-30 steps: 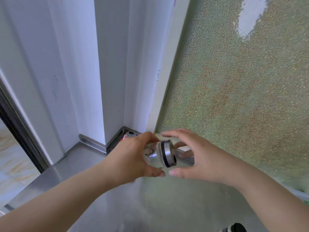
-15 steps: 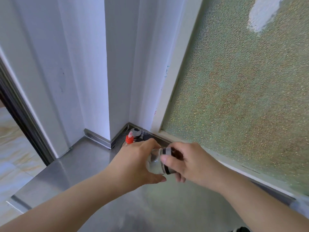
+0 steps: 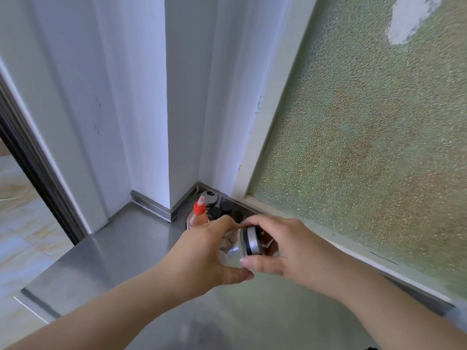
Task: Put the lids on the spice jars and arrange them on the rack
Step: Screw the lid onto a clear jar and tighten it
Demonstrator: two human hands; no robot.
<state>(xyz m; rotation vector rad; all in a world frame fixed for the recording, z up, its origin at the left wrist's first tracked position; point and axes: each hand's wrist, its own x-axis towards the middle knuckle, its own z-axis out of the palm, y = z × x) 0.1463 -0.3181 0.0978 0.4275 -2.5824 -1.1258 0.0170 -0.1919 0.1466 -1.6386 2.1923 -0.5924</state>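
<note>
Lying on its side above the steel counter point(image 3: 121, 251), the clear spice jar point(image 3: 231, 246) sits in the left hand point(image 3: 204, 256), whose fingers curl round its body. The right hand point(image 3: 285, 248) pinches the silver lid point(image 3: 251, 239) at the jar's mouth; its fingers have opened off the lid's face since half a second ago. Farther back in the corner stand an orange-capped bottle point(image 3: 199, 214) and black-lidded jars point(image 3: 226, 207). White wall point(image 3: 141, 97) rises left, frosted window point(image 3: 366, 122) right.

glass jar point(image 3: 231, 245) and lid point(image 3: 250, 240) between both hands
</note>
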